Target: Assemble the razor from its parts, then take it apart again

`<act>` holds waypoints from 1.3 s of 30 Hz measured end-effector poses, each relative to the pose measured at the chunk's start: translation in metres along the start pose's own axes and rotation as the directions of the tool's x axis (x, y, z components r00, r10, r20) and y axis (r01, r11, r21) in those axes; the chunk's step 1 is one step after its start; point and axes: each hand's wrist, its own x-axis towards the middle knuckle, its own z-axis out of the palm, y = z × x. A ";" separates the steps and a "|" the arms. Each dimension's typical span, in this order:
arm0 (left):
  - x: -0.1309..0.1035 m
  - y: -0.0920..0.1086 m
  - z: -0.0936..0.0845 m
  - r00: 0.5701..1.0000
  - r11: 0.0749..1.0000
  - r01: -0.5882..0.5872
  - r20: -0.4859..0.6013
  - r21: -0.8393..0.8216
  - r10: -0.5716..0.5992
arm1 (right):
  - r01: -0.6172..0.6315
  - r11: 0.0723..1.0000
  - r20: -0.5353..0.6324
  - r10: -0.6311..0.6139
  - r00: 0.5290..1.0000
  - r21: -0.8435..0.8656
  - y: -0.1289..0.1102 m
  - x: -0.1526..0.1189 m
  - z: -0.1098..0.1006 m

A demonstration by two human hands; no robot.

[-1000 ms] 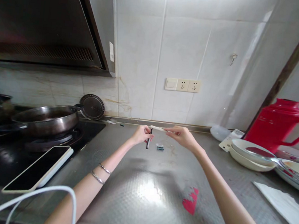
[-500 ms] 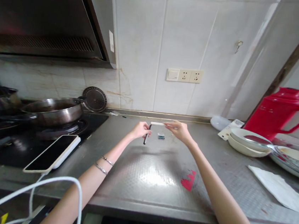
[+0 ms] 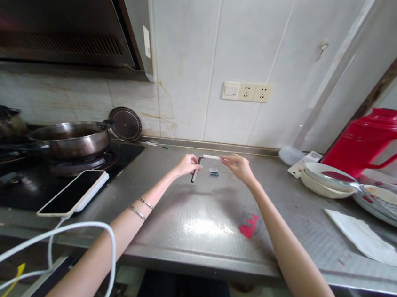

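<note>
Above the steel counter (image 3: 176,222), my left hand (image 3: 186,166) pinches a slim dark bar with a pale strip (image 3: 195,174), which points downward. My right hand (image 3: 236,167) grips the far end of a thin white stick (image 3: 211,157), held nearly level. The stick's left end meets the top of the dark bar at a corner; whether they are joined I cannot tell. Between the hands and just beyond them, a small clear packet with teal contents (image 3: 214,173) lies on the counter.
To the left, a phone (image 3: 73,194) with a white cable (image 3: 101,225) rests by the stove, near a steel pan (image 3: 71,142). A red heart-shaped patch (image 3: 248,226) marks the counter. Stacked bowls (image 3: 325,185), a white tissue (image 3: 366,237) and a red thermos (image 3: 365,142) stand or lie right.
The camera has tipped slightly downward, so the scene sits higher in view. Both hands keep their holds on the dark bar and white stick, with little movement.
</note>
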 end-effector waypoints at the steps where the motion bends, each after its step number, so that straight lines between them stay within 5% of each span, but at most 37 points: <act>1: 0.000 0.000 0.000 1.000 1.000 -0.002 0.002 -0.002 0.002 | 0.004 1.000 0.002 -0.004 1.000 0.018 0.000 0.000 0.000; 23: -0.001 -0.006 -0.003 0.982 0.979 -0.052 0.167 -0.199 0.087 | -0.059 0.991 0.028 0.056 0.998 0.116 0.021 -0.006 0.009; 28: 0.000 -0.006 -0.003 0.984 0.978 -0.051 0.155 -0.202 0.084 | 0.031 0.979 0.035 -0.039 0.999 0.202 0.012 -0.005 0.013; 39: 0.000 -0.010 -0.001 0.987 0.968 -0.031 0.146 -0.247 0.069 | 0.029 0.975 -0.006 -0.028 1.000 0.222 0.012 -0.004 0.026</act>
